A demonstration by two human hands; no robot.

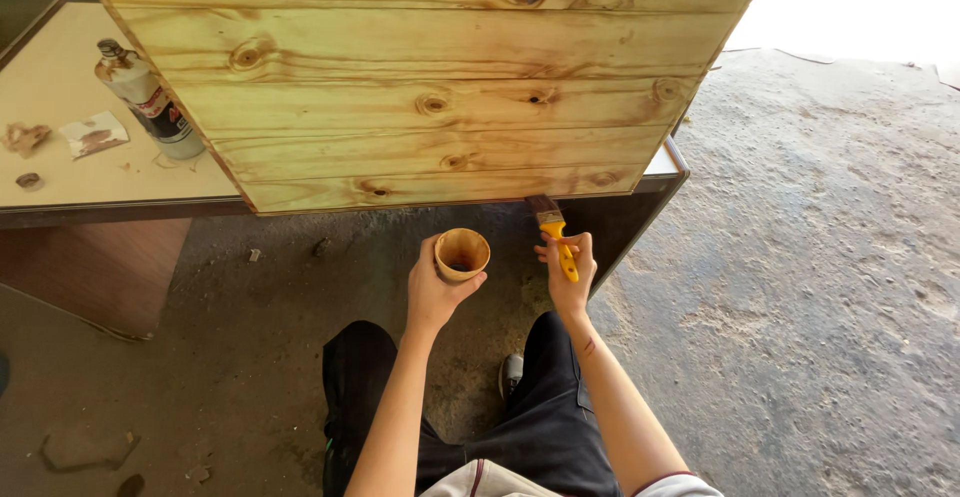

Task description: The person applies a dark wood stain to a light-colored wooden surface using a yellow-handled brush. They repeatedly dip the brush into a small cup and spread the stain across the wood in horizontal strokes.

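Concrete floor (820, 257) lies under a plank panel (420, 87). Below the panel's edge, left hand (435, 292) grips a cup (462, 253); right hand (568, 275) holds a brush (553, 229) touching it.

I see a bottle (150, 100) standing on my pale tabletop (60, 87), with a crumpled paper scrap (94, 134) near it.

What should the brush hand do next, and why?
Probably stroke the brush along the lower edge of the wooden panel. Its bristles already touch that edge, the right hand holds its yellow handle, and the left hand keeps the small cup close for dipping.
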